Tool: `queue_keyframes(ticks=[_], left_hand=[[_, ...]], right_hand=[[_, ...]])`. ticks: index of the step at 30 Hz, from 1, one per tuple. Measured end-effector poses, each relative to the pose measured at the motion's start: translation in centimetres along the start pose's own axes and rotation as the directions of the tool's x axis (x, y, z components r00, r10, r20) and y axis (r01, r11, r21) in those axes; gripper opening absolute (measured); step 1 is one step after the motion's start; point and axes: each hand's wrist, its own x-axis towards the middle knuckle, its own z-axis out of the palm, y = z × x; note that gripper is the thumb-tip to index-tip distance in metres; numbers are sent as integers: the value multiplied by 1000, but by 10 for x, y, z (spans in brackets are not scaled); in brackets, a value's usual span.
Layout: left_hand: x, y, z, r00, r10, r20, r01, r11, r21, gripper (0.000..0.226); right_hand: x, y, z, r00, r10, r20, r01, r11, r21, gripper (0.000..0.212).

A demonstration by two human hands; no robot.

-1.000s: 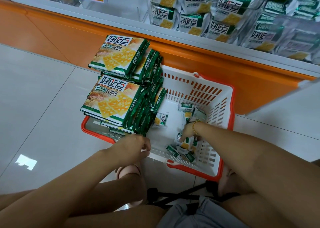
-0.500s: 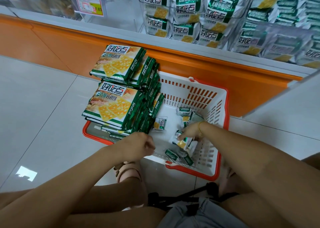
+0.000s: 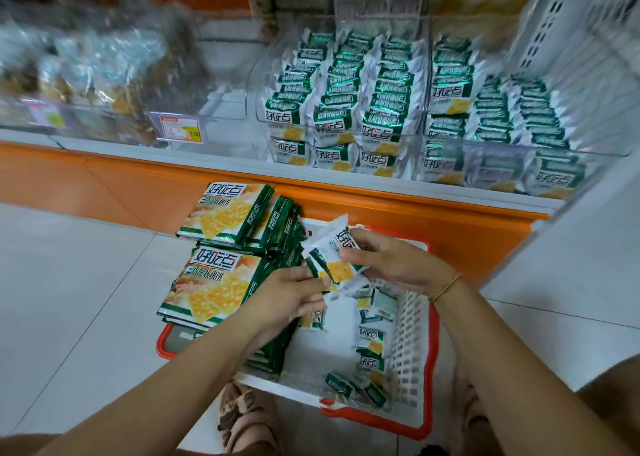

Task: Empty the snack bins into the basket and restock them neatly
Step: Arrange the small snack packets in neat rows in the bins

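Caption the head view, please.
Over the basket, left hand and right hand hold small cracker packets beneath stocked bins.

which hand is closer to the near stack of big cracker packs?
Left. The left hand is beside the near stack's right edge. The right hand is farther right, above the basket. Both grip the small packets between them.

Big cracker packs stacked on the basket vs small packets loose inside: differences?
Size: big cracker packs are larger than the small packets. Pose: big cracker packs sit in two flat stacks over the basket's left end; small packets lie scattered on its floor. Look: big cracker packs show large cracker photos; small packets are mostly white. Both share green branding.
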Motion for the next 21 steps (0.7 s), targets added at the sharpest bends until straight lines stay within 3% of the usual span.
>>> queue_keyframes(ticks=[3, 7, 10, 12, 15, 18, 21], left_hand=[[2, 16, 9, 998, 68, -14, -68, 997, -31, 32], [0, 45, 24, 985, 171, -18, -172, 985, -25, 24], [-1, 75, 31, 949, 313, 36, -315, 947, 59, 5], [0, 96, 34, 922, 381, 68, -386, 919, 84, 13], [3, 130, 40, 863, 493, 106, -504, 847, 165, 21], [5, 154, 47, 808, 576, 126, -587, 767, 258, 27], [10, 169, 59, 777, 610, 154, -624, 715, 317, 25]], right_hand=[[-10, -13, -6, 987, -82, -135, 80, 997, -22, 56], [-16, -24, -20, 961, -142, -239, 154, 987, 34, 55], [-25, -51, -33, 936, -201, -289, 198, 979, -43, 53], [-29, -71, -45, 913, -239, -331, 216, 971, -105, 64], [-35, -104, -63, 911, -277, -306, 251, 960, -121, 77], [-37, -130, -81, 920, -244, -308, 193, 963, -186, 94], [-42, -150, -101, 928, -206, -311, 162, 974, -161, 84]])
